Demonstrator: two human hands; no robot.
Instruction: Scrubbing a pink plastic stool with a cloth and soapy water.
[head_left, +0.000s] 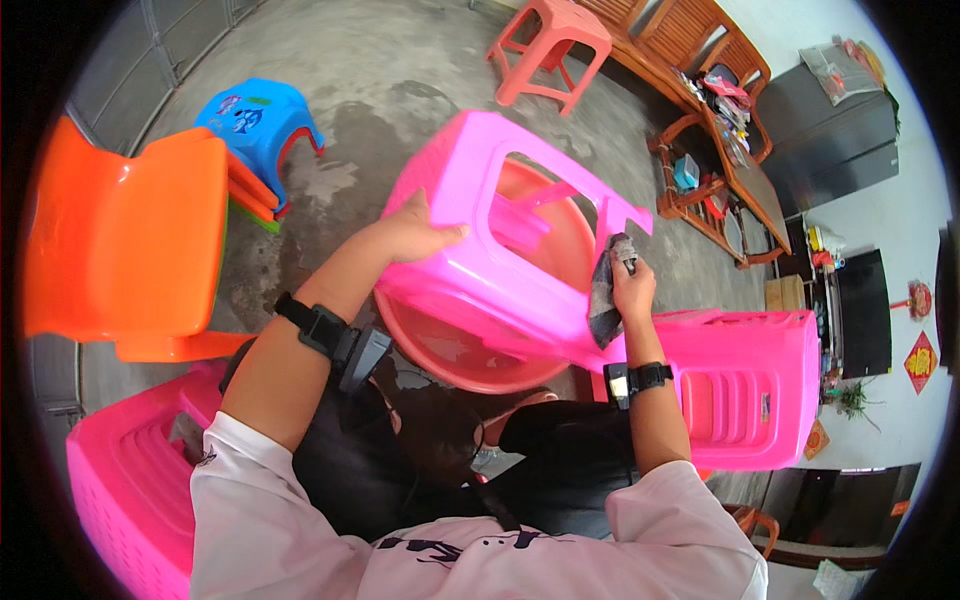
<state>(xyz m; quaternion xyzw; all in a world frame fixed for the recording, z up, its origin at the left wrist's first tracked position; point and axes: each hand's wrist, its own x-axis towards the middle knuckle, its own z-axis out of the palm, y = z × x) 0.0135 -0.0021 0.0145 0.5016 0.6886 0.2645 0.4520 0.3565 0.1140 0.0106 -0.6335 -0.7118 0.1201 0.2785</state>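
A pink plastic stool (472, 277) is held tilted over a round salmon-coloured plastic basin (480, 367), which stands on the floor with some water in it. My left hand (424, 229) grips the stool's upper left part, the thumb lying on its pink surface. In my right hand (634, 281) is a dark grey checked cloth (606, 296), pressed against a leg on the stool's right side. The stool's far legs reach over the basin, and part of the basin is hidden behind the stool.
Orange plastic chairs (150, 240) and a small blue stool (251, 112) stand at left. Pink plastic stools (742, 390) (135, 465) flank me. A salmon stool (555, 45) and a wooden bench (660, 60) are farther off. The concrete floor (337, 60) has wet patches.
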